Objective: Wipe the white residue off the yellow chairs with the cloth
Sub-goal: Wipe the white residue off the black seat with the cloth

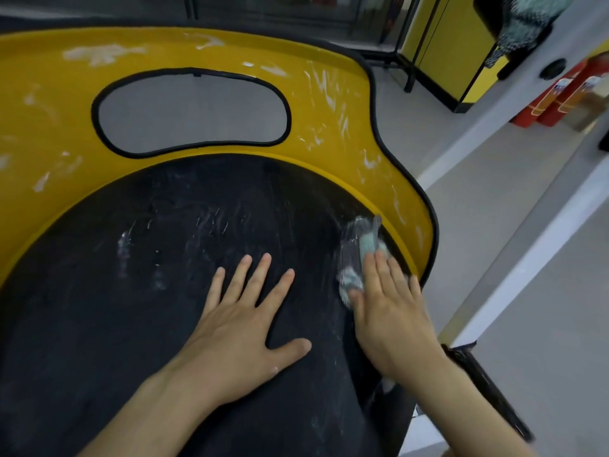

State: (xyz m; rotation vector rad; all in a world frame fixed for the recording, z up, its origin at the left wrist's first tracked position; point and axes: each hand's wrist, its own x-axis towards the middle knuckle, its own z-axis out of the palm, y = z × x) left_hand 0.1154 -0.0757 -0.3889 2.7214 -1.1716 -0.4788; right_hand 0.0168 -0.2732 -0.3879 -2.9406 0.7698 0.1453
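A yellow chair [329, 103] fills the view, its back edged in black with an oval cut-out. White residue [333, 94] streaks the yellow back, thickest on the right side and top left. Fainter white smears [211, 222] mark the black seat [138, 308]. My left hand [244, 321] lies flat on the seat with its fingers spread. My right hand [392, 311] presses a blue-grey cloth [361, 250] with straight fingers against the seat's right edge, where it meets the yellow rim. The cloth looks blurred.
Grey floor [494, 225] with a white stripe lies to the right of the chair. Red fire extinguishers [553, 100] stand at the far right. A yellow and black cabinet [451, 47] and a speckled cloth [524, 24] on a black object are at the top right.
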